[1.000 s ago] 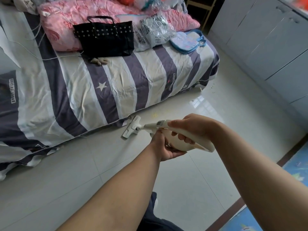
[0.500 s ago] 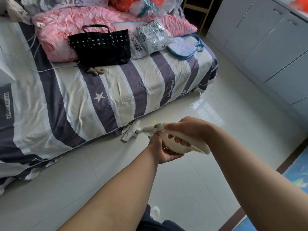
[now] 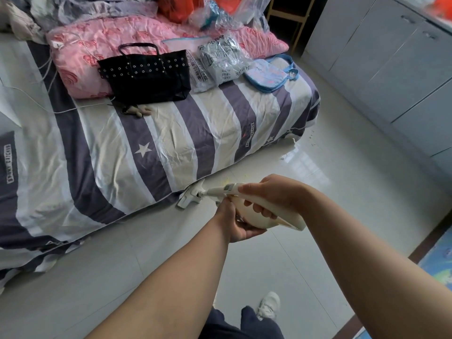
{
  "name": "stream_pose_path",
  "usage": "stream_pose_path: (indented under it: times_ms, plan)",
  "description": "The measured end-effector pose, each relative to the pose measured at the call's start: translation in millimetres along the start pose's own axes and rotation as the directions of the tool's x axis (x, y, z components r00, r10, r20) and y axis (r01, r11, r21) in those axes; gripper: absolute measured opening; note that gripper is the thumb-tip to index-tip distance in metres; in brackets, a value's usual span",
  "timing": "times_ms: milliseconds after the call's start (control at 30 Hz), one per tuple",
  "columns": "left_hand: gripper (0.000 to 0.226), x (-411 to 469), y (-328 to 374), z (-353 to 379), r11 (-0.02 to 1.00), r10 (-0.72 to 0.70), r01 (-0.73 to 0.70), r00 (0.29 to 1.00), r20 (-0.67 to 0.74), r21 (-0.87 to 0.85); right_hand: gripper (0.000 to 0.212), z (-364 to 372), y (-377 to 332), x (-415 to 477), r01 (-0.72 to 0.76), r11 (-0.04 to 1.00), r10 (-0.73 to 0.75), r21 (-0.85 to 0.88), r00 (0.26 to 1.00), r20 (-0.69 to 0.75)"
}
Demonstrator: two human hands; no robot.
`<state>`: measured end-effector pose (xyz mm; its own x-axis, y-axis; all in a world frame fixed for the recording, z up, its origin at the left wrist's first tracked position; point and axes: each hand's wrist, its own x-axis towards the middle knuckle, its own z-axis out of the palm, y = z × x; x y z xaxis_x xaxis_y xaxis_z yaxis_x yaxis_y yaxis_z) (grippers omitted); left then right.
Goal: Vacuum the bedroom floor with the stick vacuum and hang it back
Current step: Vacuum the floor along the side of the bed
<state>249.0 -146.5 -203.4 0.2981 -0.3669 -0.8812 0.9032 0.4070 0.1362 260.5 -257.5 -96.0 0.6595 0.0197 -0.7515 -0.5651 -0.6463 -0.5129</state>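
Right grip (image 3: 271, 192) is clamped over the top of the stick vacuum (image 3: 256, 217), fingers curled under its cream handle. Left grip (image 3: 238, 222) sits just below it, cupping the underside of the fat body with the thumb up along the side, so both are grasping the same machine, basically stacked on each other.

From the grips the wand runs forward and a bit left down to the floor head (image 3: 189, 198), which sits on the pale tiled floor (image 3: 318, 216) right at the edge of the bed, touching the hanging hem of the striped duvet (image 3: 171, 143). Some yellowish crumbs (image 3: 285, 157) are scattered on the tiles beyond the right grip, near the bed corner.

Further out past the grips, up on the bed: a black studded handbag (image 3: 146, 77) leaning on a pink quilt (image 3: 97, 45), a plastic-wrapped packet (image 3: 225, 62) and a blue pouch (image 3: 269, 72) beside it.

Off to the right of the grips there's a run of grey cabinets (image 3: 391, 69). Back toward the person, below both forearms, a white sneaker (image 3: 269, 304) is planted on the tiles.
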Motion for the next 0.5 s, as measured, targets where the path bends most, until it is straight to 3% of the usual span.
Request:
stream_pose_path:
  times_ms: [500]
  plan:
    - [0.052,22,-49,49,0.992,0.063,-0.061,0.998,0.011,-0.114,0.055,-51,54,5,0.018,0.998,-0.009,-0.056,0.989,0.151]
